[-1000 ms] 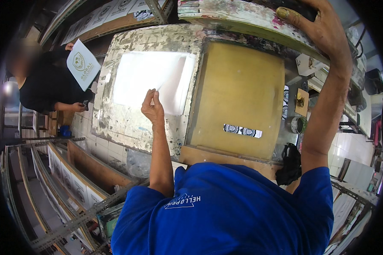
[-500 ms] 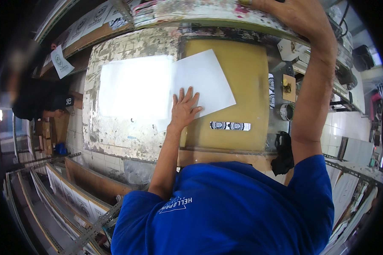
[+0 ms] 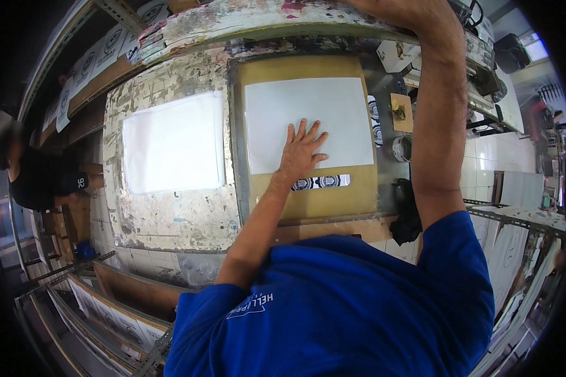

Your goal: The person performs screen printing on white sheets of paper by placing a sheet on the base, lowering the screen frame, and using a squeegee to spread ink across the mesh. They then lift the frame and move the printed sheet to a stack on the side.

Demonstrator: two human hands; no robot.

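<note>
My left hand point(image 3: 304, 151) lies with spread fingers on a white sheet of paper point(image 3: 333, 100), which sits square on a yellowish board point(image 3: 346, 204). Beyond it runs a long paint-stained beam or frame edge point(image 3: 258, 24). My right arm reaches up along the right side to this edge. Only the back part of my right hand point(image 3: 399, 11) shows there; its fingers are cut off by the top of the picture. A small black-and-white printed strip point(image 3: 324, 182) lies just below the sheet.
On the stained worktop point(image 3: 195, 220) to the left rests a stack of white sheets point(image 3: 173, 144). Right of the board are a round tin point(image 3: 402, 149) and a brown card point(image 3: 401, 113). A person in black point(image 3: 38, 169) is at the far left. Racks point(image 3: 126, 314) stand lower left.
My left hand has moved right with the sheet, which overlapped the stack at an angle and now lies straight on the yellowish board. My right hand has shifted left, mostly leaving the picture.
</note>
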